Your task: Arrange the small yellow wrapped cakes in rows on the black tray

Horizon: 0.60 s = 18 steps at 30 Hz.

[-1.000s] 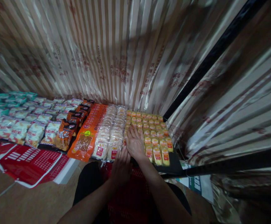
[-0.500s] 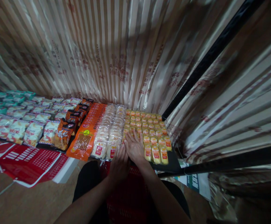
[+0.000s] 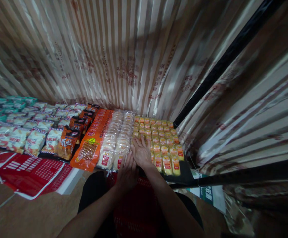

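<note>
My right hand lies with its fingers stretched out at the left edge of rows of small yellow wrapped cakes. Its fingertips reach up over the left columns, which they partly cover. Just below and to the left, my left hand has its fingers extended against the front end of clear packs of round white pastries. The two hands almost meet. Neither visibly grips a thing; what lies under the palms is hidden. A flat orange snack pack stands left of the pastries.
All goods lie on a dark shelf. Further left are orange-black bags, white snack bags and teal packs. A red basket sits below left; another red basket is between my knees. Black poles and a striped curtain border the shelf.
My right hand has shifted slightly left, toward the white pastries. My left hand stays almost in place. The view of the shelf's right end has moved slightly right.
</note>
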{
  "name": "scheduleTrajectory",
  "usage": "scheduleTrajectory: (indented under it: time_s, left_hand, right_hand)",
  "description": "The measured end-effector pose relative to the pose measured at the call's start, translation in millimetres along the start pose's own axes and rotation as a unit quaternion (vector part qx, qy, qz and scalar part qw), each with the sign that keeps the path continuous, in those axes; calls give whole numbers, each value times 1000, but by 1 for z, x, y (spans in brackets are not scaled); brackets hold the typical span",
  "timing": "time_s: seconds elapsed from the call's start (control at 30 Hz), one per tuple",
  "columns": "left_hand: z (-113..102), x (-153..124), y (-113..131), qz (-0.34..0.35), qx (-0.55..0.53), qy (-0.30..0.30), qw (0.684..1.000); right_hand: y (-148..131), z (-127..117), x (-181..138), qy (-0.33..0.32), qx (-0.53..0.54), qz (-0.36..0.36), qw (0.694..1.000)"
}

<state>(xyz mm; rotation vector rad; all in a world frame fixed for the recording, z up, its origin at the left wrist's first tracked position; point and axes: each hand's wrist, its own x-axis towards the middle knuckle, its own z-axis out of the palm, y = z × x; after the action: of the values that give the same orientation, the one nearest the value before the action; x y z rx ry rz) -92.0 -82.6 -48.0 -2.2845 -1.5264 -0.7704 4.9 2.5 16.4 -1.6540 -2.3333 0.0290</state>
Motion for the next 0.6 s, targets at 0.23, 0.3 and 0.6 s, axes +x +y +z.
scheduleTrajectory:
  time_s: [0.23,0.3,0.6]
  left_hand:
    - [3,0,-1,-6,-6,-11,1000]
    - [3,1,-1,-3,-6,-11,1000]
    - [1,2,-4,10,-7,2,1000]
  right_hand:
    - [2,-1,-1,-4,-2,-10,1000]
    - [2,0,-3,-4,-2,-11,1000]
    - [0,1,-5,-4,-1,-1,1000]
